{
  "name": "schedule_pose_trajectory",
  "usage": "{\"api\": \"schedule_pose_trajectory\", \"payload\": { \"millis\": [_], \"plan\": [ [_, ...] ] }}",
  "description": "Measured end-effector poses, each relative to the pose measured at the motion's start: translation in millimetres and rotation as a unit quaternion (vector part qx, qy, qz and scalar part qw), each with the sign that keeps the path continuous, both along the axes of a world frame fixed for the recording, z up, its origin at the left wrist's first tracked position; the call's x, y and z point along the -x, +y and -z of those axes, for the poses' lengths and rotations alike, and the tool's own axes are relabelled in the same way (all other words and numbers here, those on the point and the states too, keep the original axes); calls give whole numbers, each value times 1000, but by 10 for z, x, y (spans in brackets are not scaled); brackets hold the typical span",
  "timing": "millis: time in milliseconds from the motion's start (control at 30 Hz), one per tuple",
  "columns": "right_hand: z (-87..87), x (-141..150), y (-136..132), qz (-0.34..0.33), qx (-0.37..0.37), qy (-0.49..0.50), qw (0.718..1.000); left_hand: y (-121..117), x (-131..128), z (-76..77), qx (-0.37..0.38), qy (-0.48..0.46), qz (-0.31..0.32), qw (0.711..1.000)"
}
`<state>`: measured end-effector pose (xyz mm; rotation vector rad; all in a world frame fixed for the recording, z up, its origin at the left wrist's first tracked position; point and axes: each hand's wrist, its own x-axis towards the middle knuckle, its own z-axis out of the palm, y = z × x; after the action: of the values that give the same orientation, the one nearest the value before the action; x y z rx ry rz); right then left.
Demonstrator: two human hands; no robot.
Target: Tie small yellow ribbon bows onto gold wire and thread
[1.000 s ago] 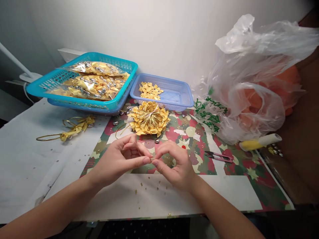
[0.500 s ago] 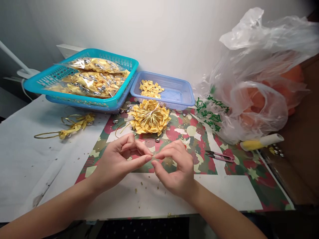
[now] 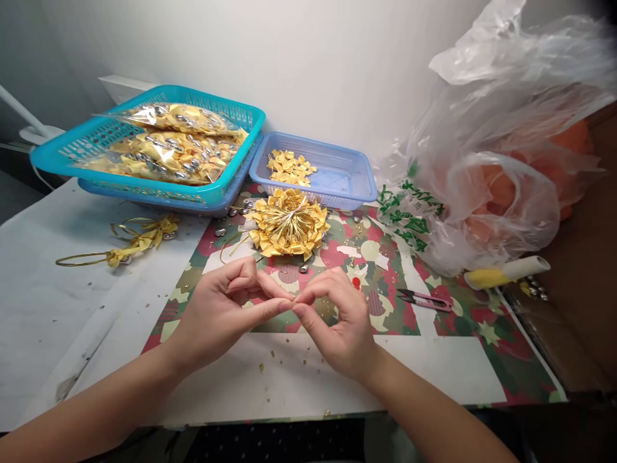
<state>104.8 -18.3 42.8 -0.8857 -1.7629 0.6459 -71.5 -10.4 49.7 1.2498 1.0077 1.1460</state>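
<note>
My left hand (image 3: 226, 312) and my right hand (image 3: 340, 321) meet fingertip to fingertip just above the patterned paper (image 3: 429, 334). Both pinch something tiny between thumb and forefinger that I cannot make out. Just beyond the fingers lies a round bundle of yellow ribbon bows (image 3: 288, 224) tied with gold cord. A small pair of pink thread snips (image 3: 424, 299) lies to the right of my right hand.
A turquoise basket (image 3: 87, 164) holds clear bags of yellow bows. A lilac basket (image 3: 347, 186) holds loose yellow pieces. Gold cord loops with a bow (image 3: 130, 243) lie at the left. Big plastic bags (image 3: 501, 161) fill the right, with a yellow-and-white tube (image 3: 506, 272) below them.
The hands stay pinched together and have hardly moved. The view has tilted slightly, so the baskets and bags sit a little higher in the picture.
</note>
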Motion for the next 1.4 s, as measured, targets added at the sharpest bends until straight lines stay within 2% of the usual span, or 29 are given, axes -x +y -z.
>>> {"api": "schedule_pose_trajectory", "payload": {
  "millis": [467,567,767,1000,1100,1233,1400],
  "plan": [
    [-39,-92,46,-104,116,-74,985,26,7,-4,83,-34,56,994],
    [-31,-101,58,-127,155,-51,978,44,4,7,99,-63,70,991],
    [14,-107,96,-144,224,25,964,65,1,1,118,-68,48,990],
    [34,-148,121,-148,255,72,953,69,23,29,116,-68,42,990],
    [10,-151,113,-128,206,60,968,65,30,38,116,-63,37,991],
    [-13,-112,79,-53,47,5,997,59,20,28,118,-76,44,989],
    [20,-63,59,28,-95,-61,993,61,-1,33,117,-95,76,986]
  ]
}}
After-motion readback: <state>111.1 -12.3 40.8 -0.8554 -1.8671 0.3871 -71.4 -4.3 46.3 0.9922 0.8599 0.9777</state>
